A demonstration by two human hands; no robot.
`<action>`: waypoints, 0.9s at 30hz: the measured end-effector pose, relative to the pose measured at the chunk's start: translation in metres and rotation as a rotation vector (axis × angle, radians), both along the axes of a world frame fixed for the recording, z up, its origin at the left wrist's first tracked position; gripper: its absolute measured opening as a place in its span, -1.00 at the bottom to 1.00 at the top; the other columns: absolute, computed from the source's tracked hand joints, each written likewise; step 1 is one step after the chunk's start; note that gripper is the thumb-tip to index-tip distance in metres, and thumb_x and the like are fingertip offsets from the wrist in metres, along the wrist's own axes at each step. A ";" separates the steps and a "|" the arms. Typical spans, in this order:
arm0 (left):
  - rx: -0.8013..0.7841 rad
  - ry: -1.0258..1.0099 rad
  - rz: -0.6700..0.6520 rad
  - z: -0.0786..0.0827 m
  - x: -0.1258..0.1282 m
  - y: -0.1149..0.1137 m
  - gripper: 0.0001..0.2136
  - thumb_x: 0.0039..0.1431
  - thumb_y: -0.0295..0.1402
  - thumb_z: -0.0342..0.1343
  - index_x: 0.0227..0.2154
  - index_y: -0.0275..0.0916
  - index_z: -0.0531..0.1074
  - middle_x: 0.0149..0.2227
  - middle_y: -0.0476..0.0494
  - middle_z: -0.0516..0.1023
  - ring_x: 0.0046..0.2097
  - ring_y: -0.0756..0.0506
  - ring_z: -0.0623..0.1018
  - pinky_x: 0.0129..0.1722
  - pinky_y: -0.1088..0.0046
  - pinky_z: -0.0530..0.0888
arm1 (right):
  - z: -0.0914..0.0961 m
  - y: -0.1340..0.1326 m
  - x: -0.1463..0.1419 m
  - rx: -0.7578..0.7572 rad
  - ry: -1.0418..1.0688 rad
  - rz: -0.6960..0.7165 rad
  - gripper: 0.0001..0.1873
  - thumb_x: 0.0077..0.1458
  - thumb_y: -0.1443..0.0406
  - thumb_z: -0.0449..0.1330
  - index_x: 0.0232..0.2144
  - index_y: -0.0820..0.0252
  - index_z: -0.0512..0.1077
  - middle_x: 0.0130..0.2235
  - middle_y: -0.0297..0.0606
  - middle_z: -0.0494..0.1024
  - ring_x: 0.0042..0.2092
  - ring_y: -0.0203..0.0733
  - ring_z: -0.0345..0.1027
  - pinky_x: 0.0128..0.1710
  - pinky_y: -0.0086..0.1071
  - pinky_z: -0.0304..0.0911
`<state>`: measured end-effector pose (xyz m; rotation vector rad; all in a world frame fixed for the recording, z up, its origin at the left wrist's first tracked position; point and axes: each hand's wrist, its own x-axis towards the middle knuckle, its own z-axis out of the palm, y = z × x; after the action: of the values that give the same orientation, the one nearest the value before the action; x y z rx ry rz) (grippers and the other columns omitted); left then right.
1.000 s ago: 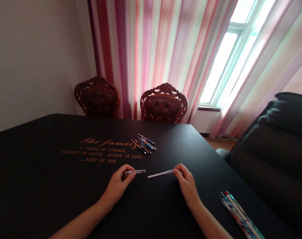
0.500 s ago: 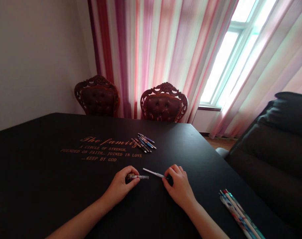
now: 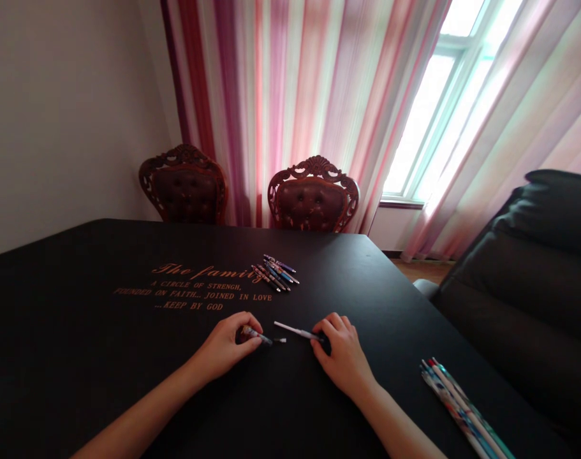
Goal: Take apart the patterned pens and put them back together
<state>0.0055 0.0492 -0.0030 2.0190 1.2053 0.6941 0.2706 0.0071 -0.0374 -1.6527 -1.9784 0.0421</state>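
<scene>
My left hand (image 3: 230, 341) is closed around a patterned pen barrel (image 3: 256, 333), its end pointing right and slightly down. Just past that end is a small piece with a whitish tip (image 3: 281, 340); I cannot tell whether it touches the barrel. My right hand (image 3: 337, 341) pinches the near end of a slim white pen piece (image 3: 294, 329), which looks like a refill and points left. Something dark shows under the right fingers, too unclear to name. Both hands rest low over the black table (image 3: 175, 370).
Several patterned pens (image 3: 275, 274) lie in a loose pile farther up the table, beside gold lettering (image 3: 189, 296). More long pens (image 3: 457, 401) lie side by side at the lower right. Two carved chairs (image 3: 314, 197) stand behind the table; a black armchair (image 3: 534, 287) is at the right.
The patterned barrel has turned in my left hand, its end now lower and farther left. The small whitish-tipped piece now shows apart from my fingers. My right hand has hardly moved.
</scene>
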 end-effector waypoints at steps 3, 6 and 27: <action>-0.017 -0.017 0.014 -0.004 -0.002 0.003 -0.86 0.08 -0.29 0.16 -0.33 -0.24 0.48 -0.40 -0.02 0.48 -0.35 -0.07 0.46 -0.34 0.48 0.36 | -0.001 0.000 0.000 0.002 -0.002 0.000 -0.91 0.07 0.34 0.19 -0.32 0.07 0.42 -0.22 -0.23 0.42 -0.14 -0.03 0.25 -0.16 -0.20 0.18; -0.024 -0.040 0.008 -0.004 -0.005 0.005 -0.84 0.09 -0.26 0.15 -0.32 -0.24 0.47 -0.40 -0.02 0.48 -0.35 -0.07 0.46 -0.34 0.48 0.35 | -0.001 0.000 0.001 0.000 0.001 -0.006 -0.92 0.07 0.34 0.20 -0.33 0.07 0.42 -0.22 -0.23 0.42 -0.14 -0.03 0.25 -0.16 -0.20 0.18; 0.456 0.244 -0.040 -0.012 0.000 -0.007 -0.80 0.15 -0.40 0.13 -0.16 -0.07 0.47 -0.06 -0.11 0.47 0.02 -0.21 0.38 -0.01 0.18 0.24 | 0.008 -0.013 -0.042 0.048 -0.050 0.173 -0.84 0.09 0.37 0.21 -0.26 0.02 0.46 -0.04 -0.24 0.42 0.03 0.01 0.16 0.02 -0.09 0.05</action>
<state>0.0053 0.0420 -0.0154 2.5596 1.2191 0.7726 0.2289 -0.0057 -0.0293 -1.4629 -2.1390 0.0172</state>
